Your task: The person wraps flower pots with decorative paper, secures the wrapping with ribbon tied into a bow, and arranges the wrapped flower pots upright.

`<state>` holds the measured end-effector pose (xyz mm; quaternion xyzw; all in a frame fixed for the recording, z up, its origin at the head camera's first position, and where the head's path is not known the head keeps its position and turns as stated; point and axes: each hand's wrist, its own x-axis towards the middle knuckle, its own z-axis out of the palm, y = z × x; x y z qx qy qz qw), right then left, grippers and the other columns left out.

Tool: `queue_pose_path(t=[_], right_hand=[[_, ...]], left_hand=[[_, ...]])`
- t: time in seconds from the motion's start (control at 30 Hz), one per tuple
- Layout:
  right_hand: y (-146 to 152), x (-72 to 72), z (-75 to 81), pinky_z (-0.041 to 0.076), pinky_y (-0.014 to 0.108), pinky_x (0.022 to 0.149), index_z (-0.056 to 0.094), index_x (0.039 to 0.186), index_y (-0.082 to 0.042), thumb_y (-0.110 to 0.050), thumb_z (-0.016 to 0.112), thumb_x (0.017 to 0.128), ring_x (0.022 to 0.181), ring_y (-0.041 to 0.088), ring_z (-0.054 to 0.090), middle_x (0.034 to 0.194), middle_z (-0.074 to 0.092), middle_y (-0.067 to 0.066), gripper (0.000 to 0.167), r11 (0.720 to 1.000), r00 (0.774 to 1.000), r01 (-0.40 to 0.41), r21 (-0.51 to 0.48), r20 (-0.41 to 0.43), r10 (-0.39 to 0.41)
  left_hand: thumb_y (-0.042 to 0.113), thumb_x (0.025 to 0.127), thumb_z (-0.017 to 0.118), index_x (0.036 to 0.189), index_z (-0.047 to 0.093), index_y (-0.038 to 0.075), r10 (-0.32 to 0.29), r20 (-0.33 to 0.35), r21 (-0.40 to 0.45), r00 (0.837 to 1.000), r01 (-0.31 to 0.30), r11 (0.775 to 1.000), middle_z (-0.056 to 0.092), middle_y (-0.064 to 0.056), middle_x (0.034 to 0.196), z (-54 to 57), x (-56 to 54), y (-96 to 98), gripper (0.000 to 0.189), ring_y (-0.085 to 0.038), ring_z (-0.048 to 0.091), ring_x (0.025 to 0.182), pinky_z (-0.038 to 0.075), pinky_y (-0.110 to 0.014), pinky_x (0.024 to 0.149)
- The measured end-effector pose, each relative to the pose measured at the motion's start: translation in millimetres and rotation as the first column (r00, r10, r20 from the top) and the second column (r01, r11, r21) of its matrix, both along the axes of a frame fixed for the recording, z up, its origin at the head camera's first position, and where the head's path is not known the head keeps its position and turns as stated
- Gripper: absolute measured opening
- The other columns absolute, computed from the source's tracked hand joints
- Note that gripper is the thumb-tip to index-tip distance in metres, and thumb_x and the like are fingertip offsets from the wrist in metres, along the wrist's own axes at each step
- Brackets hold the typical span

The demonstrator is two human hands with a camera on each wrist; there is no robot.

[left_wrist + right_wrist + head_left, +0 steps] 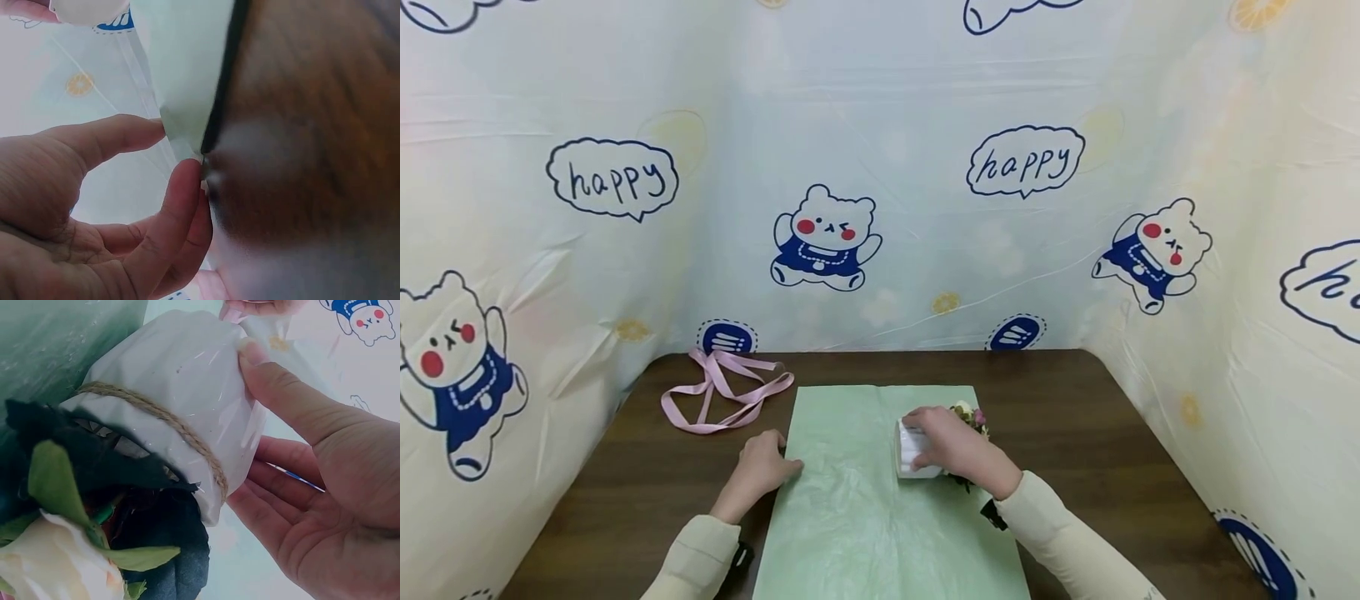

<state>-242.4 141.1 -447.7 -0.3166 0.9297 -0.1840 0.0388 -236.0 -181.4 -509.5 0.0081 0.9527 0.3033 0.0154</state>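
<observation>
A sheet of light green wrapping paper (842, 517) lies on the dark table. My left hand (762, 468) is at its left edge; in the left wrist view the thumb (140, 132) touches the paper (187, 69) and the curled fingers meet its edge. On the right half of the sheet, my right hand (951, 446) grips a white faceted flowerpot (912, 450), tipped on its side. Brown twine (156, 415) circles the pot (181, 369) near its rim. A cream flower (62, 562), green leaves and dark wrapping stick out of the pot's mouth.
A loosely looped pink ribbon (752, 404) lies at the table's back left, beyond my left hand. The brown table (1075, 400) shows on both sides of the paper. A printed curtain (910, 250) with bears closes off the back and sides.
</observation>
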Motion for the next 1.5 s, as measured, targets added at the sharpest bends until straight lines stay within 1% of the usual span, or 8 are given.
queue_pose_path(t=[0.37,0.53,0.7,0.87,1.0,1.1,1.23,1.5], right_hand=[[-3,3.9,-3.5,0.055,0.041,0.09,0.067,0.127,0.001,-0.013,0.091,0.075,0.111,0.028,0.067,0.125,0.07,0.015,0.059,0.999,1.0,0.002,-0.034,0.023,-0.002],[-5,8.3,-5.7,0.056,0.04,0.088,0.068,0.125,0.001,-0.012,0.091,0.075,0.108,0.027,0.067,0.123,0.07,0.014,0.057,0.999,0.999,0.002,-0.047,0.034,0.0],[-6,12.6,-5.7,0.056,0.041,0.088,0.068,0.125,0.001,-0.011,0.092,0.074,0.109,0.029,0.068,0.124,0.07,0.015,0.058,0.999,0.999,0.006,-0.044,0.031,-0.005],[-7,14.2,-5.5,0.056,0.041,0.088,0.068,0.124,0.002,-0.012,0.092,0.073,0.108,0.03,0.068,0.123,0.07,0.016,0.059,1.0,1.0,-0.005,-0.025,-0.002,0.005],[-6,14.8,-5.9,0.056,0.041,0.088,0.068,0.126,0.002,-0.014,0.093,0.073,0.108,0.029,0.068,0.124,0.07,0.016,0.06,1.0,1.0,-0.002,-0.02,0.001,0.002],[-4,14.4,-5.4,0.057,0.042,0.087,0.068,0.126,0.003,-0.014,0.093,0.073,0.107,0.03,0.068,0.124,0.07,0.017,0.061,1.0,1.0,-0.002,-0.021,0.009,0.002],[-1,11.5,-1.5,0.057,0.042,0.087,0.068,0.126,0.003,-0.013,0.093,0.073,0.107,0.03,0.068,0.124,0.069,0.017,0.061,1.0,1.0,0.008,-0.016,0.007,-0.007],[0,3.4,4.4,0.056,0.042,0.09,0.068,0.126,0.002,-0.013,0.093,0.072,0.108,0.031,0.068,0.125,0.069,0.017,0.061,1.0,1.0,0.008,-0.004,-0.009,-0.008]], left_hand=[[0.021,0.08,0.084,0.107,0.062,-0.012,0.003,0.081,0.023,0.997,-0.005,1.0,0.065,-0.022,0.099,1.9,2.4,-2.8,0.047,-0.034,0.061,0.088,0.054,-0.052,0.08],[0.025,0.082,0.082,0.097,0.06,-0.01,0.008,0.141,-0.03,0.99,-0.004,1.0,0.058,-0.016,0.083,2.9,7.7,-4.8,0.045,-0.03,0.055,0.074,0.049,-0.043,0.067],[0.027,0.088,0.076,0.088,0.059,-0.005,-0.037,0.176,-0.052,0.984,0.047,0.998,0.055,-0.011,0.074,4.2,11.3,-4.1,0.036,-0.026,0.054,0.064,0.045,-0.036,0.06],[0.022,0.092,0.07,0.061,0.045,0.009,-0.049,0.152,-0.03,0.987,0.054,0.998,0.045,-0.002,0.056,3.0,11.2,-5.9,0.042,-0.018,0.049,0.051,0.038,-0.029,0.052],[0.021,0.095,0.069,0.053,0.043,0.013,-0.094,0.155,0.061,0.983,0.086,0.994,0.041,0.001,0.047,5.1,8.1,-11.2,0.049,-0.014,0.05,0.042,0.038,-0.026,0.047],[0.02,0.097,0.067,0.055,0.048,0.011,-0.169,0.141,0.147,0.975,0.148,0.978,0.046,0.0,0.047,10.1,3.0,-15.0,0.047,-0.015,0.052,0.041,0.042,-0.028,0.045],[0.02,0.099,0.064,0.059,0.052,0.008,-0.27,0.071,0.245,0.96,0.245,0.938,0.051,-0.001,0.049,19.5,-6.3,-15.6,0.043,-0.014,0.05,0.041,0.046,-0.031,0.044],[0.019,0.102,0.061,0.061,0.052,0.007,-0.287,-0.036,0.401,0.957,0.277,0.873,0.048,-0.001,0.047,32.8,-13.7,-3.7,0.044,-0.013,0.044,0.039,0.039,-0.028,0.04]])
